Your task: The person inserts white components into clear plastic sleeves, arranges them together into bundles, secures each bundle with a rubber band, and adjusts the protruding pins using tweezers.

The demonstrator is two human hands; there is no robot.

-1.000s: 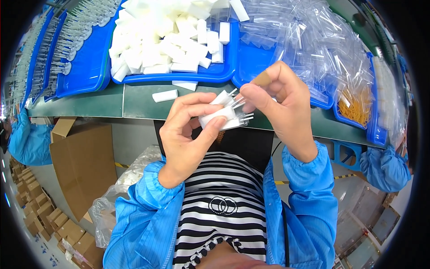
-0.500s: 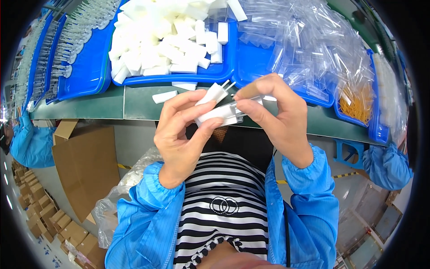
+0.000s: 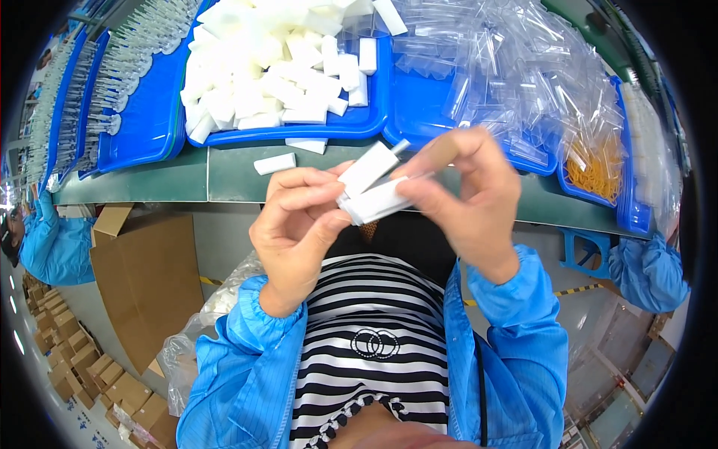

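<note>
- Since half a second back, both hands sit a bit lower against the bench edge, and the white blocks (image 3: 372,187) look pushed closer together, one angled up over the other.
- Left hand (image 3: 299,224) is curled around the blocks from the left side, thumb and fingers pinched on the lower one.
- Right hand (image 3: 467,198) grips the same bundle from the right, fingertips closed on the ends, so both hands are holding, not open.
- Blocks are up in the air between the hands, just in front of the green bench (image 3: 172,179), not resting on anything.
- Can't tell exactly how many pieces are in the bundle, looks like two, maybe with a thin clear bit at the top end.
- Behind the hands there's a blue tray (image 3: 366,127) heaped with more white foam pieces (image 3: 269,75).
- One loose piece (image 3: 274,163) lies on the bench just beside that tray's front rim, and another hangs off the rim.
- To the right, a second tray (image 3: 419,105) is stuffed with clear bags (image 3: 508,67).
- Far right tray has orange bands (image 3: 594,168) in it.
- Far left trays (image 3: 138,127) hold rows of clear parts, too small to make out.
- Cardboard boxes (image 3: 142,277) sit under the bench on the left.
- Another person's blue sleeve (image 3: 56,251) shows at the left edge, and one more at the right.
</note>
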